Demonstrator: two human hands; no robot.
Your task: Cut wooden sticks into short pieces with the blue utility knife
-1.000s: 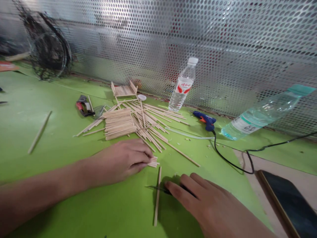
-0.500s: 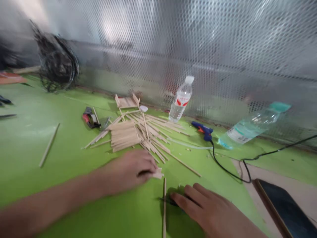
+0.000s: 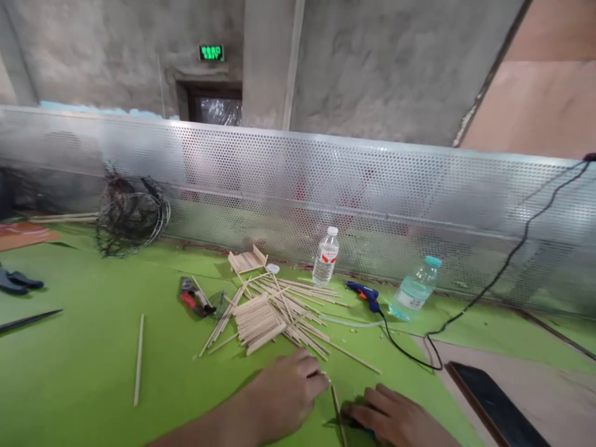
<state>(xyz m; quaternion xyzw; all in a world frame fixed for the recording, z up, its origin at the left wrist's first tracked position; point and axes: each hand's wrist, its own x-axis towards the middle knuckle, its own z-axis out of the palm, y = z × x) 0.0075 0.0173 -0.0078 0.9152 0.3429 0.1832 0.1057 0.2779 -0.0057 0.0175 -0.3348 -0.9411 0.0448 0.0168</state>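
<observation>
My left hand [image 3: 294, 390] is closed, its fingertips pinched on short wooden stick pieces [image 3: 327, 376], of which only pale ends show. To its right, my right hand [image 3: 398, 417] has its fingers curled over a dark pointed tool [image 3: 329, 423], mostly hidden beneath them. A thin wooden stick [image 3: 338, 413] lies between the hands, running out at the bottom edge and touching or close to the tool's tip. Beyond my left hand, a flat panel of joined sticks [image 3: 256, 318] rests on a heap of loose sticks [image 3: 307, 323]. A smaller stick frame with raised sides [image 3: 248, 261] stands behind.
On the green tabletop [image 3: 93, 360] are red-and-black cutters [image 3: 195, 301], one lone stick [image 3: 139, 360], blue-handled pliers [image 3: 18, 282], a blue glue gun [image 3: 365, 294] with a black cord, two bottles [image 3: 325, 257] [image 3: 414, 290], and a phone [image 3: 496, 403]. A perforated metal panel [image 3: 372, 198] closes the back.
The view has tilted upward, bringing a wall and an exit sign into sight. Both hands now sit lower in the picture. The stick pieces in my left hand show less than before.
</observation>
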